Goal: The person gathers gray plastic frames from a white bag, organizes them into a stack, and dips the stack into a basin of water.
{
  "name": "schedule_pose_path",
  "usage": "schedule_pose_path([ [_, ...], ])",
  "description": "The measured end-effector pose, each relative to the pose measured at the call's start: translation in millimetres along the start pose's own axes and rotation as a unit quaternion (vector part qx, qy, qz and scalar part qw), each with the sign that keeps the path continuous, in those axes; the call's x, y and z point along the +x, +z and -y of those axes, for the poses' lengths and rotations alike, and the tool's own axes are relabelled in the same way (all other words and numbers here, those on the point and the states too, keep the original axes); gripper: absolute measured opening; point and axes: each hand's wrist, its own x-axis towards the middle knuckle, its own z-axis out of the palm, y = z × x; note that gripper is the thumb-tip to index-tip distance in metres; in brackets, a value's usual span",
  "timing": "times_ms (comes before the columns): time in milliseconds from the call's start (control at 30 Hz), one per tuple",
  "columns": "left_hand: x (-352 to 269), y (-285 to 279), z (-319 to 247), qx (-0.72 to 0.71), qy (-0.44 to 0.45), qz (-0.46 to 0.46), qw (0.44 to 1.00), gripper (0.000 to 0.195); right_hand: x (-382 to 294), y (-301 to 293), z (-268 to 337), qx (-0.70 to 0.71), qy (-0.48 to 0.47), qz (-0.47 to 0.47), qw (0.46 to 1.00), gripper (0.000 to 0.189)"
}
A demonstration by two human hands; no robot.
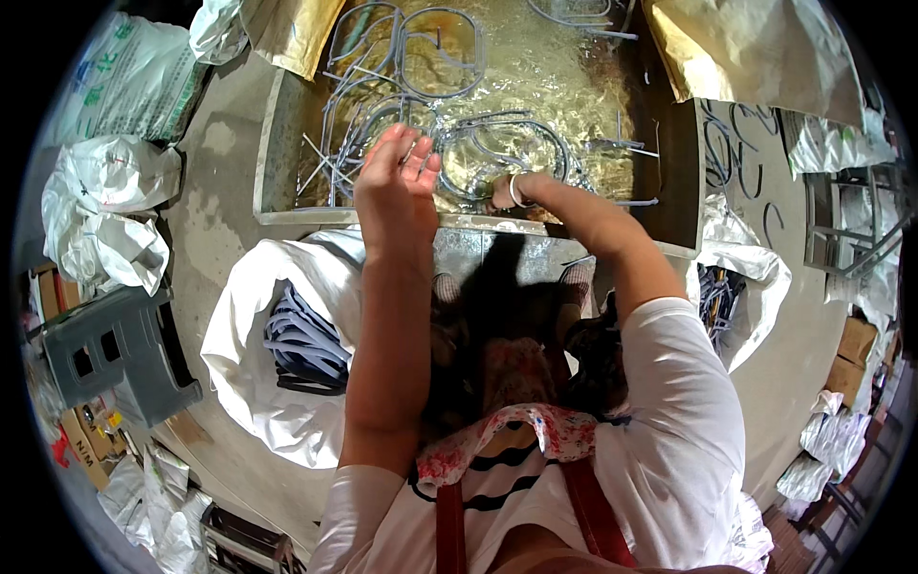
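Note:
A metal water tank [308, 217] lies in front of me, with bent grey tubes [477, 54] in its rippling water. My left hand [403, 161] is raised above the tank's near edge, palm turned up and fingers slightly curled, with nothing seen in it. Just inside the near wall, my right hand [513, 191] reaches down by a curved tube loop [563, 154]; a light bangle circles that wrist. Its fingertips are hidden, so whether they grip the loop cannot be told. Thin straight rods [312, 154] lie at the tank's left side.
A white sack of grey tubes [276, 258] stands at my left, another sack [767, 280] at my right. Grey plastic stool [136, 359] and stuffed white bags [115, 172] stand far left. Loose bent tubes [742, 158] lie right of the tank. Yellowish sheets [760, 50] drape its sides.

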Motion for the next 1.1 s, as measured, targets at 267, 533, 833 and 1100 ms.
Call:
schedule_pose_path([
  [267,2.0,8.8,4.7,0.038,-0.030,0.006,0.999,0.035,17.1,8.7,-20.1,0.283,0.047,0.119,0.951,0.043],
  [533,14.2,3.7,13.6,0.066,-0.070,-0.003,0.995,0.037,-51.4,-7.2,2.3,0.316,0.024,0.127,0.940,0.034],
  [833,23.5,4.8,23.8,0.103,-0.069,-0.012,0.992,0.022,-65.9,-2.0,-12.5,0.305,0.011,0.065,0.950,0.051],
  [1100,52.1,-2.0,57.9,0.211,-0.112,-0.073,0.968,0.019,-131.4,-16.4,-12.1,0.311,-0.052,-0.189,0.930,0.040],
])
